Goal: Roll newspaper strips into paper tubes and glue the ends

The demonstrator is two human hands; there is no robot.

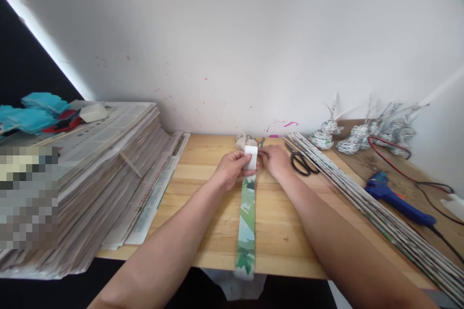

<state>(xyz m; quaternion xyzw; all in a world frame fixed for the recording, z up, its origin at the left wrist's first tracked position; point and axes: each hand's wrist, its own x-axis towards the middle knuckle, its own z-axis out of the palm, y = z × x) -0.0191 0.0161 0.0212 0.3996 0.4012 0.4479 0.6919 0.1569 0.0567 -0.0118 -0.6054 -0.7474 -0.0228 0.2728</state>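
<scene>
A long narrow paper strip [246,222] printed with green leaves lies along the middle of the wooden table [203,203] and hangs a little over its near edge. Its far end is folded up, showing the white back. My left hand [232,168] pinches that folded end between thumb and fingers. Just to the right, my right hand [274,160] touches the same end with its fingertips.
A tall stack of newspapers [90,174] fills the left side, with teal items [32,113] on top. Black scissors [300,160], a row of rolled paper tubes [380,217], a blue glue gun [397,199] with cable, and small woven paper pieces [362,137] lie right.
</scene>
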